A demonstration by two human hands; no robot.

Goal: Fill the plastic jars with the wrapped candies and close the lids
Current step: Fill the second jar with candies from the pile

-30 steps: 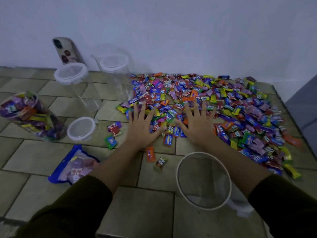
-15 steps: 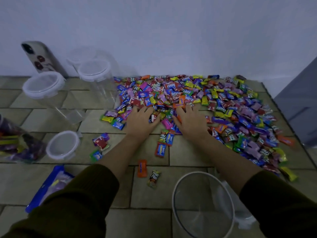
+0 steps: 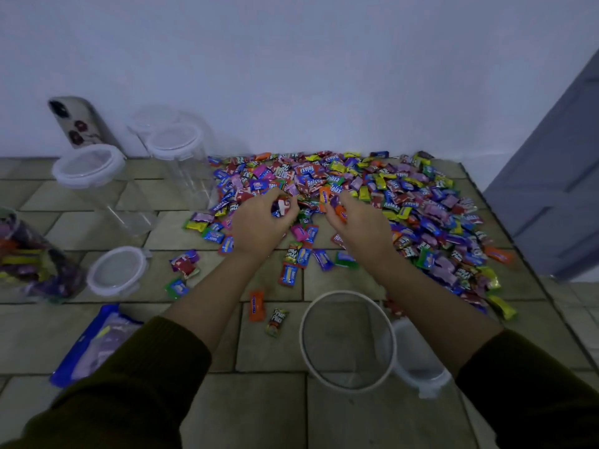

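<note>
Your left hand (image 3: pixel 262 223) and right hand (image 3: pixel 361 223) lay flat and splayed on the heap a second ago. Now the fingers curl inward, each hand closing on a clutch of the bright multicoloured wrapped candies (image 3: pixel 411 202) spread over the tiled floor (image 3: pixel 275 400) by the wall. Scoop looks formed, not yet lifted. The open clear plastic jar (image 3: pixel 347 291) stands empty just beside your right forearm, likely the drop point.
</note>
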